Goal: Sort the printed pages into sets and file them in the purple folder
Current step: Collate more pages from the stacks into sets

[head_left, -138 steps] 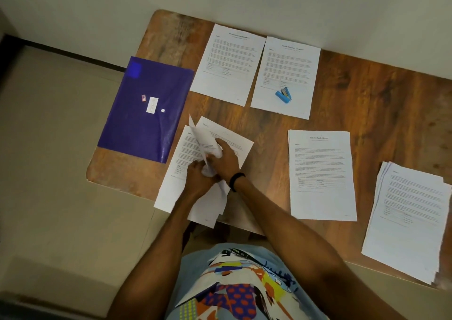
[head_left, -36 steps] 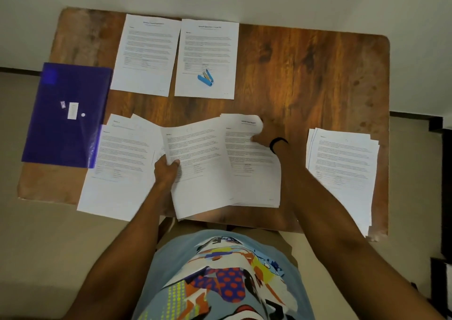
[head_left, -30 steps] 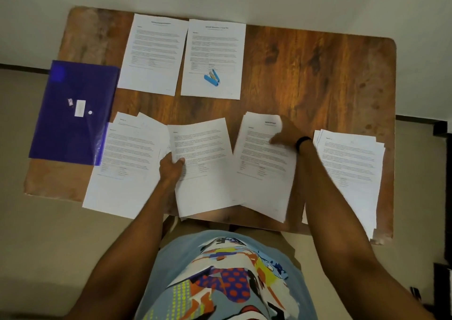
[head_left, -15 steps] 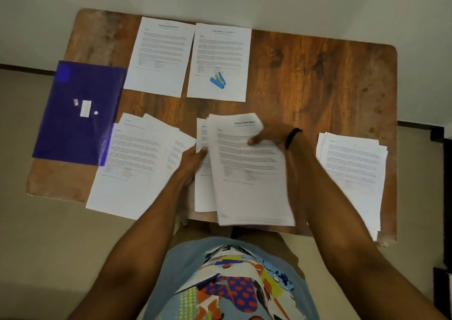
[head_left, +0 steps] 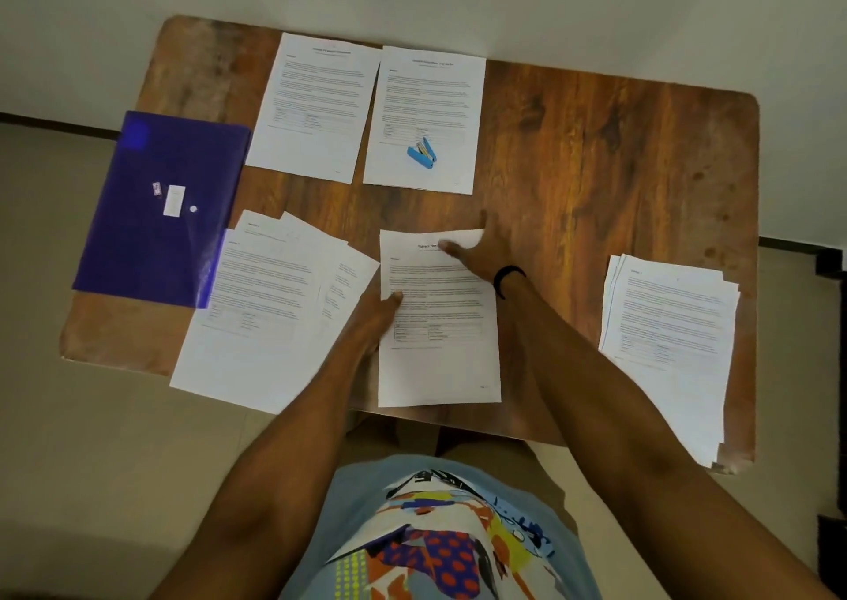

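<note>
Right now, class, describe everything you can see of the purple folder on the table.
The purple folder is a flat, glossy, plastic-looking rectangle, shut and lying at the table's left end, its left part overhanging the table edge. A small white label, a tiny sticker and a round snap sit near its middle, and a brighter blue patch marks its top left corner. Its lower right corner overlaps the fanned pile of pages beside it. Neither hand touches it.

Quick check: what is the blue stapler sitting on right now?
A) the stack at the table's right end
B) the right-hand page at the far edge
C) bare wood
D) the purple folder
B: the blue stapler lies on the lower part of the right-hand far page.
</note>
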{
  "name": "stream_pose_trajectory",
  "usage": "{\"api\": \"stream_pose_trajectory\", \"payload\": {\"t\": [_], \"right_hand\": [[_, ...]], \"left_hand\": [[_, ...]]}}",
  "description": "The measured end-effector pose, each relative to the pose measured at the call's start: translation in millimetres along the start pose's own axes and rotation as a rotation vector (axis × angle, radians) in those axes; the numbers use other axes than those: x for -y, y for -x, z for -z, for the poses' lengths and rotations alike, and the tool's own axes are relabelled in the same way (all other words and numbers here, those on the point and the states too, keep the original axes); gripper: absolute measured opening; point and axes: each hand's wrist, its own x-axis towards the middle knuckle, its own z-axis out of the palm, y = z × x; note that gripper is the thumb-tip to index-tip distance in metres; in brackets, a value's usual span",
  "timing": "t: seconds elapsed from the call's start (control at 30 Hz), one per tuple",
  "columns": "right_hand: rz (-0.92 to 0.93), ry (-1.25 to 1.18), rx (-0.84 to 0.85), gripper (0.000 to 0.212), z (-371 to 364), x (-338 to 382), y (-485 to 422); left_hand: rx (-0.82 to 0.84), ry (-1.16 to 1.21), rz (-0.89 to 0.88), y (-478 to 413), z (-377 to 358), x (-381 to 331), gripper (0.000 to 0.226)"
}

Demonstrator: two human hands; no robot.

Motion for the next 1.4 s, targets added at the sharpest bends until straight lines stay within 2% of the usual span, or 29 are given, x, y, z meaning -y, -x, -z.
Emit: {"api": "stream_pose_trajectory", "payload": {"t": [0.07,0.13,0.23,0.3,0.33,0.43,0.5,0.57,0.67,0.73,0.83,0.93,1.0,1.13,1.17,1.3,1.4], "right_hand": [[-0.065,-0.181,-0.123,0.116,3.3,-4.7,8.1],[-0.084,-0.304,-0.234,0.102,5.0,-15.9,14.5],[-0.1,-0.284,-0.23,0.097,2.7,-33.3,29.5],[-0.117,-0.398,-0.136,0.1,4.0,-41.2,40.5],[-0.104,-0.468,-0.052,0.095,6.7,-44.4,45.3],[-0.008,-0.635,0.307,0.053,16.6,-46.7,61.1],[-0.033,-0.674,0.356,0.045,22.4,-55.5,64.4],[-0.107,-0.617,0.194,0.049,27.7,-69.3,59.6],[-0.17,-0.331,-0.099,0.057,38.0,-88.2,46.7],[-0.184,-0.216,-0.219,0.048,41.1,-94.8,39.2],[-0.213,-0.082,-0.303,0.051,35.5,-92.1,33.2],[-0.247,0.196,-0.56,0.072,9.0,-74.6,38.0],[-0.138,0.301,-0.661,0.078,-23.1,-43.4,50.8],[0.121,0.171,-0.359,0.077,-110.5,18.7,77.7],[0.164,0.21,-0.301,0.08,-130.1,27.3,78.9],[0.17,0.427,-0.049,0.108,-181.4,38.0,68.2],[0.167,0.452,-0.031,0.111,-193.4,38.6,61.9]], "left_hand": [[0.014,0.012,-0.015,-1.8,0.8,-0.3,0.041],[0.026,0.035,-0.046,2.1,-0.1,-0.8,0.041],[-0.009,0.065,-0.013,1.8,-3.0,-4.8,0.043],[-0.029,0.096,0.032,2.3,-4.0,-11.0,0.049],[-0.016,0.128,0.035,3.6,-4.1,-14.0,0.05],[0.063,0.245,0.021,6.4,0.1,-19.7,0.05],[0.129,0.289,0.057,4.7,3.2,-20.7,0.046],[0.128,0.21,0.092,2.6,3.2,-23.3,0.033],[-0.119,-0.22,0.063,2.6,7.2,-23.0,0.016],[-0.322,-0.465,0.02,7.0,13.4,-18.5,0.023],[-0.594,-0.56,0.031,8.1,28.2,-10.7,0.04],[-0.671,-0.765,0.17,4.2,51.6,1.1,0.069],[-0.657,-0.829,0.251,2.7,68.5,9.8,0.082],[-0.586,-0.967,0.293,2.4,85.0,20.5,0.082],[-0.577,-0.985,0.293,3.0,86.3,20.0,0.079],[-0.561,-1.024,0.288,4.7,90.1,11.0,0.069],[-0.524,-0.951,0.269,6.6,92.9,9.2,0.069]]}}
